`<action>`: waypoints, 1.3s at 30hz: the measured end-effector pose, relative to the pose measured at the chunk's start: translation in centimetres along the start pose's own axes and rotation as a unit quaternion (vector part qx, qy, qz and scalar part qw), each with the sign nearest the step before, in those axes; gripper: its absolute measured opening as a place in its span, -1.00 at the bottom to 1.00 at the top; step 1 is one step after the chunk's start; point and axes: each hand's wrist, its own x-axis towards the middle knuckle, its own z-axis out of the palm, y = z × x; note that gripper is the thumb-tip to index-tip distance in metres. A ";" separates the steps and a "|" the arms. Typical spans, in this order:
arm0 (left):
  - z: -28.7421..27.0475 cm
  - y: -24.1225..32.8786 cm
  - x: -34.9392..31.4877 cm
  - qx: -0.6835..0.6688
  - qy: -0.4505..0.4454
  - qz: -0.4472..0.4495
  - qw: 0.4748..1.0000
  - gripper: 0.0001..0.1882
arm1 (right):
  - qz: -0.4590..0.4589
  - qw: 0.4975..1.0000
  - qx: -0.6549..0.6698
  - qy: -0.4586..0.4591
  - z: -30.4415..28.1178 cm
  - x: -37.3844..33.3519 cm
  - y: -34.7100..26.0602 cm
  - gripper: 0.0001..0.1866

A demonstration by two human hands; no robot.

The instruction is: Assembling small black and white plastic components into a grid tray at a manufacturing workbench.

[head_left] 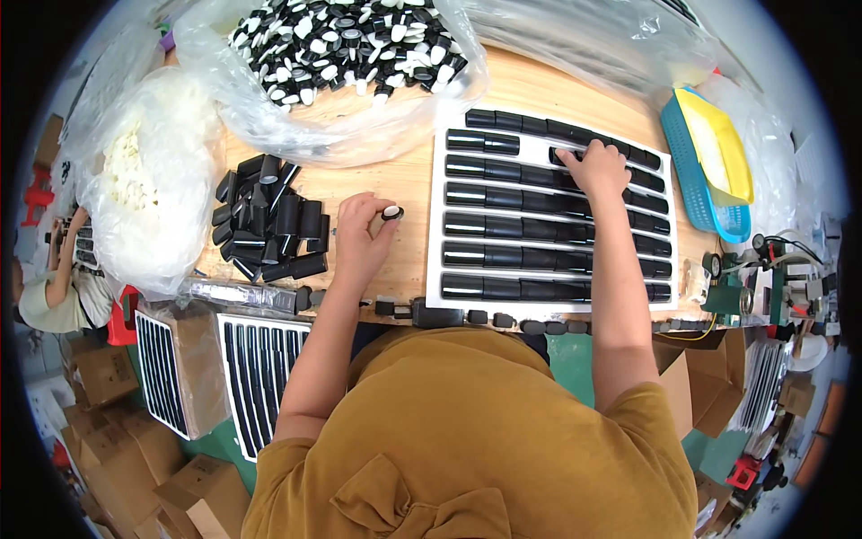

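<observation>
My left hand (pixel 361 241) is closed over the wooden table, pinching a small black piece with a white oval insert (pixel 391 213) between thumb and fingertips. Rows of glossy black tubes fill a white tray (pixel 436 242) on the right. Over its second row from the back, my right hand (pixel 602 171) has its thumb and fingers on a black tube (pixel 558 155). A white gap shows in that row, left of this tube. My fingers hide part of the tube. Left of my left hand lies a loose pile of black tubes (pixel 269 216).
At the back, an open plastic bag (pixel 233 108) holds many black-and-white pieces. A clear bag of whitish pieces (pixel 135 180) sits at left. A blue basket (pixel 687 171) with a yellow tray (pixel 729 153) stands at right. Another person (pixel 63 287) works far left.
</observation>
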 end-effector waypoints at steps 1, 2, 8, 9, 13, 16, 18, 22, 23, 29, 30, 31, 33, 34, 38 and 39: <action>0.0 0.0 0.0 0.002 0.001 -0.001 1.000 -0.71 | -0.002 1.000 0.001 -0.001 0.2 -0.1 -0.1 -0.30; -0.1 -0.1 0.0 0.000 0.001 0.001 1.000 -0.71 | 0.013 1.000 0.020 0.010 0.4 -0.3 -0.3 -0.31; -0.2 -0.2 -0.1 0.010 0.004 0.010 1.000 -0.71 | 0.017 0.997 0.054 0.059 0.5 -1.7 -1.8 -0.42; -0.1 -0.3 -0.1 0.013 0.004 0.016 1.000 -0.71 | 0.024 0.995 0.071 0.067 1.1 -1.6 -1.7 -0.43; 0.0 -0.6 -0.1 0.009 0.001 0.017 1.000 -0.70 | 0.013 0.983 0.164 0.079 1.1 -1.6 -2.7 -0.46; 0.0 -0.9 -0.2 -0.024 -0.001 0.007 1.000 -0.67 | -0.064 0.915 0.371 0.144 1.1 -2.7 -4.0 -0.50; -0.2 -0.8 0.0 -0.015 -0.009 0.001 1.000 -0.67 | -0.153 0.873 0.458 0.067 -2.7 -6.2 -6.7 -0.56; -0.4 -1.1 0.0 -0.008 -0.024 0.003 1.000 -0.67 | -0.387 0.789 0.471 -0.076 -2.8 -11.8 -12.5 -0.66; -0.3 -1.1 0.0 0.001 -0.023 0.013 1.000 -0.67 | -0.443 0.776 0.443 -0.070 -2.8 -12.5 -13.3 -0.65; 0.3 -1.8 -0.1 -0.016 -0.008 0.012 1.000 -0.66 | -0.546 0.757 0.356 -0.047 -1.2 -13.8 -15.4 -0.70; 0.2 -1.8 -0.1 -0.016 -0.008 0.011 1.000 -0.66 | -0.543 0.769 0.334 -0.052 -1.0 -13.8 -15.6 -0.72; 0.2 -1.6 -0.2 -0.014 -0.007 0.002 1.000 -0.65 | -0.544 0.768 0.334 -0.054 -1.0 -13.9 -15.6 -0.72; 0.1 -1.3 -0.2 -0.012 -0.007 -0.009 1.000 -0.64 | -0.554 0.762 0.334 -0.035 -1.0 -13.8 -15.8 -0.75; 0.0 -1.2 -0.1 -0.020 -0.010 -0.021 1.000 -0.61 | -0.553 0.763 0.333 -0.036 -1.1 -13.9 -16.0 -0.75; -0.1 -1.6 -0.1 -0.055 -0.024 -0.073 0.996 -0.54 | -0.554 0.778 0.295 -0.035 -0.5 -14.1 -16.4 -0.73; -0.1 -1.6 -0.2 -0.055 -0.024 -0.074 0.995 -0.54 | -0.555 0.776 0.298 -0.026 -0.3 -14.2 -16.5 -0.73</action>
